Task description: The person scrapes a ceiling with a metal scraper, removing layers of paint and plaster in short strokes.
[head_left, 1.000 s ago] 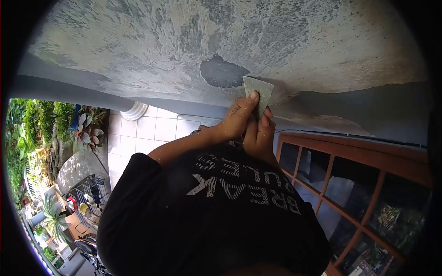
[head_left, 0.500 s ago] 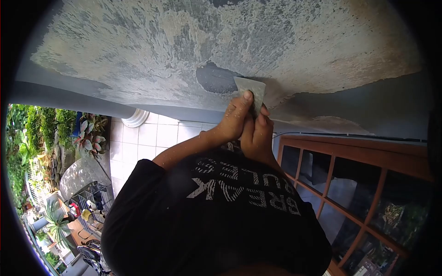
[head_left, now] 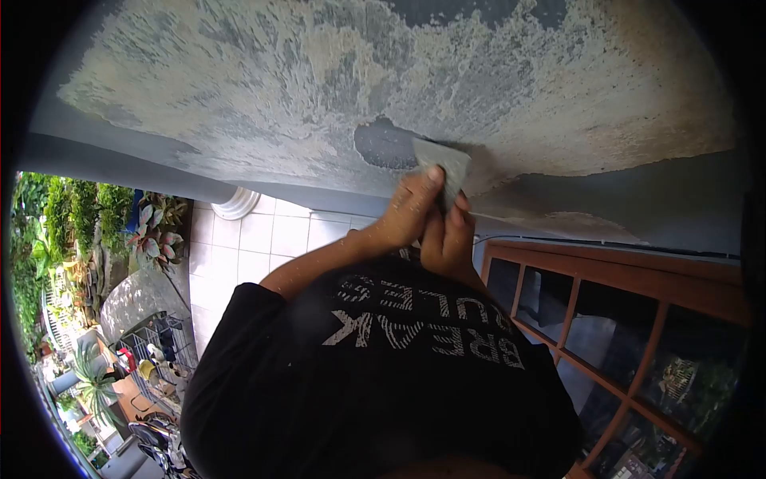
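Note:
A flat grey scraper blade [head_left: 444, 164] is pressed against a broad painted surface [head_left: 263, 88] whose grey paint is patchy and worn down to a pale layer. The blade's edge sits at the right rim of a dark grey bare patch [head_left: 384, 144]. My left hand [head_left: 408, 209] grips the blade from the left with its thumb on the blade's face. My right hand [head_left: 447, 236] is wrapped around the lower part of the scraper, touching the left hand. My black shirt with white lettering [head_left: 383, 367] fills the bottom of the view.
A wooden-framed glazed door [head_left: 630, 319] is at the right. White floor tiles [head_left: 255, 239] and a white column end [head_left: 235, 201] lie left of my arm. Potted plants [head_left: 152, 231], a wire rack [head_left: 155, 343] and garden greenery stand at the far left.
Both hands and the blade stayed at the dark patch's right rim, shifting only slightly. The view drifted, and the patch now sits lower in frame.

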